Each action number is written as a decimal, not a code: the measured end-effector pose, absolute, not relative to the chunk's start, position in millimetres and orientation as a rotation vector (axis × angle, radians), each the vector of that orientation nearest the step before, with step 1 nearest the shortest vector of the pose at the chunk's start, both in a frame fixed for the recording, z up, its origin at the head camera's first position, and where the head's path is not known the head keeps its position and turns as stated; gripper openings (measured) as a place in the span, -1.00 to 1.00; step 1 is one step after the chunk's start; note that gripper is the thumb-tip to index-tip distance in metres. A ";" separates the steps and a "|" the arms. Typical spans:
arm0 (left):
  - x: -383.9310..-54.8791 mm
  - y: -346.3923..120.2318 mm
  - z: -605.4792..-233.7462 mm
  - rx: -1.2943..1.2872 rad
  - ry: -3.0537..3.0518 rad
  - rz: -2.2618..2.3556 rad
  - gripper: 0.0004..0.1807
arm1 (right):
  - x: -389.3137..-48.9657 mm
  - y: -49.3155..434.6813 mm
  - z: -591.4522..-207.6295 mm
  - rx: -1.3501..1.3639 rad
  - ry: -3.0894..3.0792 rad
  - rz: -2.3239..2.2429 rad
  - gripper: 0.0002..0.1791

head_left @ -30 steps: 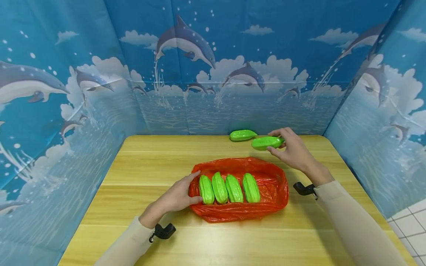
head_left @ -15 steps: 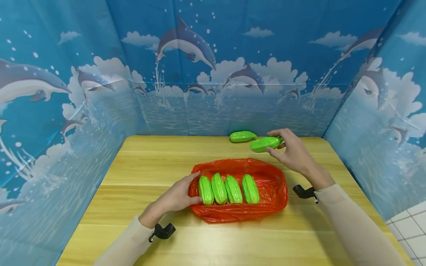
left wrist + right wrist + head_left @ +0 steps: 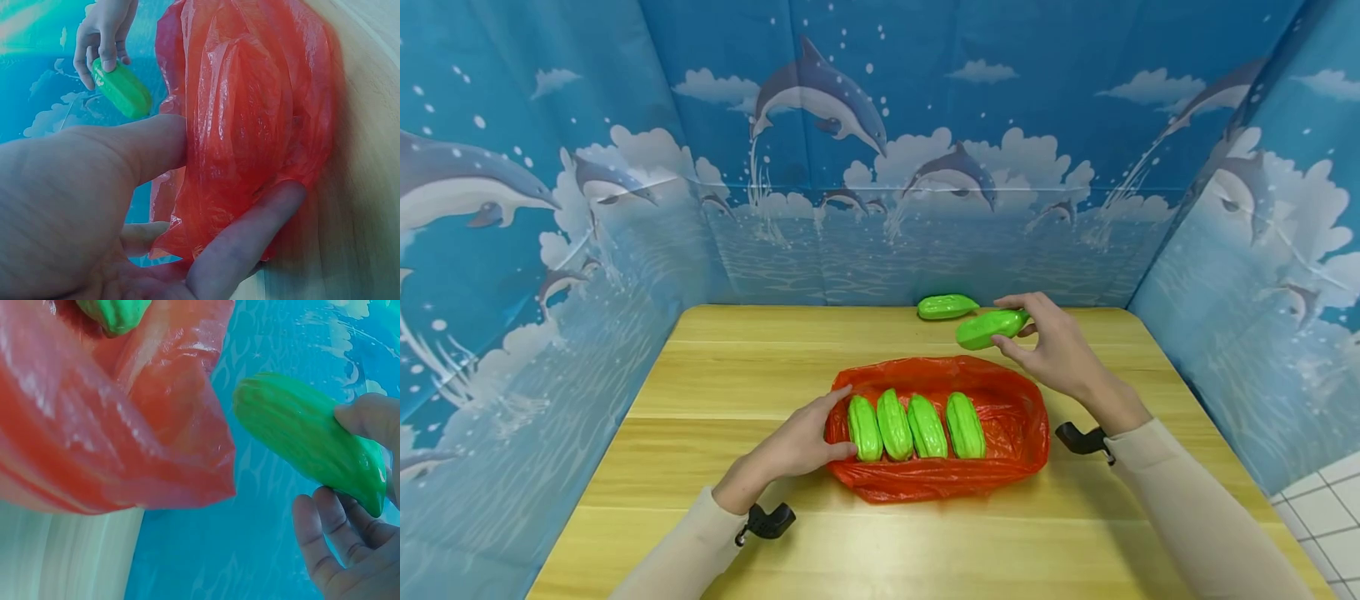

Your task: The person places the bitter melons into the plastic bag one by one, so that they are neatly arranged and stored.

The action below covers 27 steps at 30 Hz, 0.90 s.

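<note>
In the head view my right hand [image 3: 1051, 348] holds a green ridged gourd [image 3: 988, 329] by its narrow end, above the table behind the red plastic bag [image 3: 940, 482]. The right wrist view shows the thumb on one side of this gourd [image 3: 300, 428] and fingers beneath it. My left hand [image 3: 797, 437] grips the bag's left end. From the left wrist, its thumb reaches over the bag's edge [image 3: 237, 119] and a finger lies along the outside. Several similar gourds [image 3: 927, 425] lie side by side in the bag, mostly toward its left.
Another green gourd [image 3: 947, 307] lies at the back edge of the wooden table [image 3: 737, 358], close to the dolphin-print curtain [image 3: 880, 250]. Curtain also covers the left and right sides. White tiles [image 3: 1326, 517] show at lower right.
My right hand has moved slightly left and toward the bag with the gourd. The left hand and the bag have stayed put.
</note>
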State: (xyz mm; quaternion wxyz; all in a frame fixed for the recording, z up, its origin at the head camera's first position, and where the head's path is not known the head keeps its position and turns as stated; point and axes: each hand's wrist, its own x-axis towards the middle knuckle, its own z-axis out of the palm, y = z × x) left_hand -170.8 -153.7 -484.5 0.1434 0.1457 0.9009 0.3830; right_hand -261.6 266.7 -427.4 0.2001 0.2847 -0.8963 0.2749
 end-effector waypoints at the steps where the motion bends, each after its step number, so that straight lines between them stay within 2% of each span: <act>1: -171.0 -153.8 -484.5 0.423 2.598 1.105 0.08 | -261.2 266.1 -427.4 0.796 -2.506 0.769 -0.39; 27: -170.9 -154.8 -483.5 0.433 2.596 1.101 0.06 | -240.7 245.6 -421.4 0.871 -2.449 0.771 -0.36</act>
